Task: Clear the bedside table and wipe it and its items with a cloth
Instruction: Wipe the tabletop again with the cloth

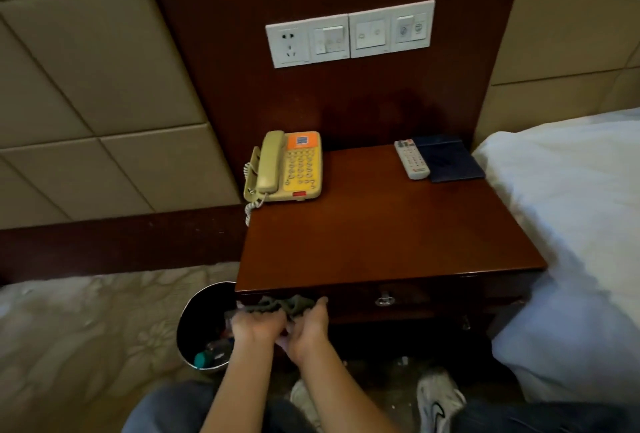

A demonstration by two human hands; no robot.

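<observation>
The dark wooden bedside table (381, 231) fills the middle of the view. A beige and yellow telephone (287, 167) stands at its back left corner. A white remote control (411, 158) and a dark blue folder (448, 158) lie side by side at the back right. Below the table's front left edge, my left hand (254, 325) and my right hand (306, 330) are close together, and both grip a bunched grey cloth (277, 306) held against the drawer front.
A black waste bin (194, 314) with bottles inside stands on the floor left of the table. A bed with white linen (571, 224) borders the right side. A drawer handle (384, 301) sits on the table's front. White wall sockets (349, 34) are above. My shoes (438, 398) are below.
</observation>
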